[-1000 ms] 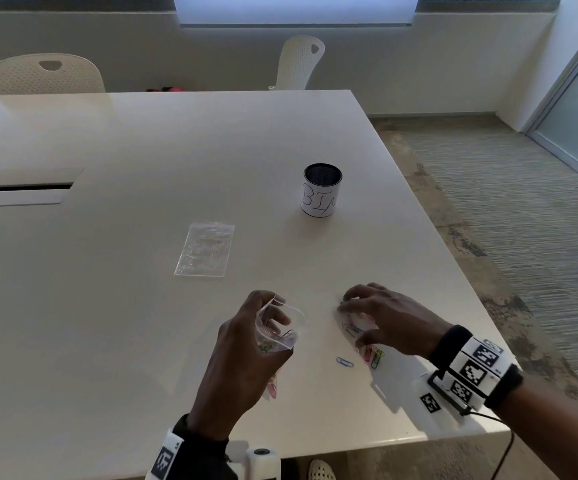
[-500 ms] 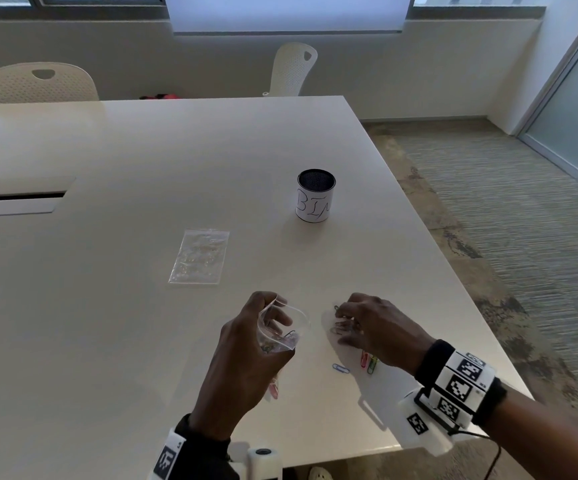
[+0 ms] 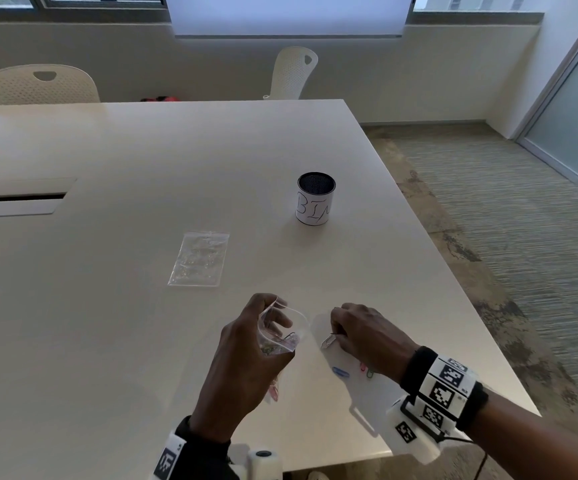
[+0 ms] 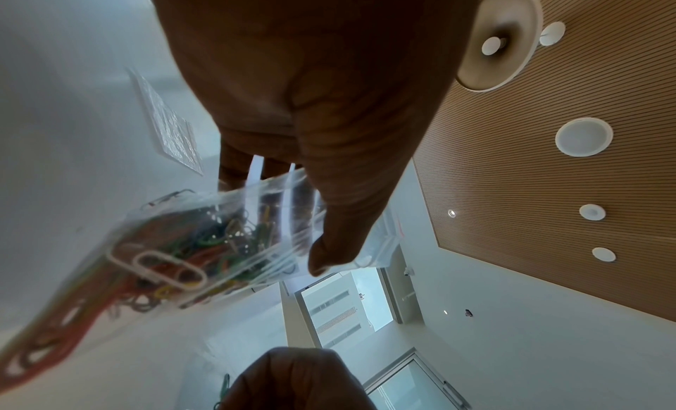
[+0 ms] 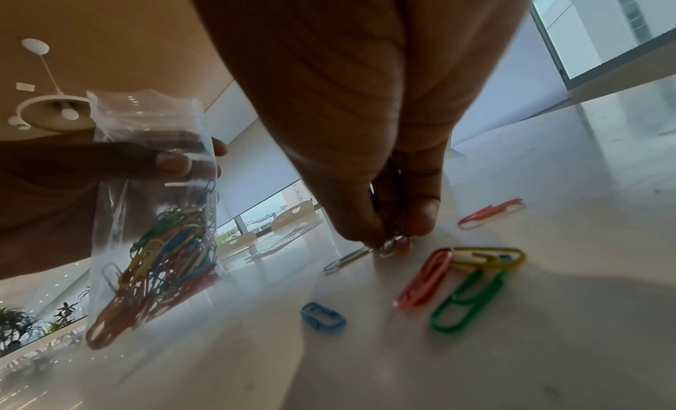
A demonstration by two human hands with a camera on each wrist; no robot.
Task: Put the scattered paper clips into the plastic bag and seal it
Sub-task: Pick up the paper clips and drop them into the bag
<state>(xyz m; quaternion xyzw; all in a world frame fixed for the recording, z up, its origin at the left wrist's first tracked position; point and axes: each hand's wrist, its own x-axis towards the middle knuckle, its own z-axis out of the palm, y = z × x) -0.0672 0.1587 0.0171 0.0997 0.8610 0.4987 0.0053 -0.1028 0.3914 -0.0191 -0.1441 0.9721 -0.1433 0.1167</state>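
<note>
My left hand (image 3: pixel 246 355) grips a clear plastic bag (image 3: pixel 277 334) just above the table, its mouth held wide; many coloured paper clips (image 4: pixel 175 257) fill it. My right hand (image 3: pixel 363 334) is beside it to the right, fingertips curled down and pinching silver paper clips (image 3: pixel 327 340) at the table surface. In the right wrist view the pinch (image 5: pixel 391 242) is on silver clips, and the bag (image 5: pixel 157 213) hangs to the left. Loose clips lie under that wrist: a blue one (image 3: pixel 340 372), a pink one (image 5: pixel 424 277), a green one (image 5: pixel 468 300), a yellow one (image 5: pixel 490 258) and another pink one (image 5: pixel 492 209).
A second clear bag (image 3: pixel 199 259) lies flat further back on the white table (image 3: pixel 142 168). A black mesh cup labelled BIN (image 3: pixel 315 202) stands behind the hands. The table's right edge (image 3: pixel 471 306) runs close to my right wrist. Two white chairs stand beyond.
My right hand closed from spread fingers into a pinch on silver clips and drew slightly toward the bag. My left hand kept the bag in place.
</note>
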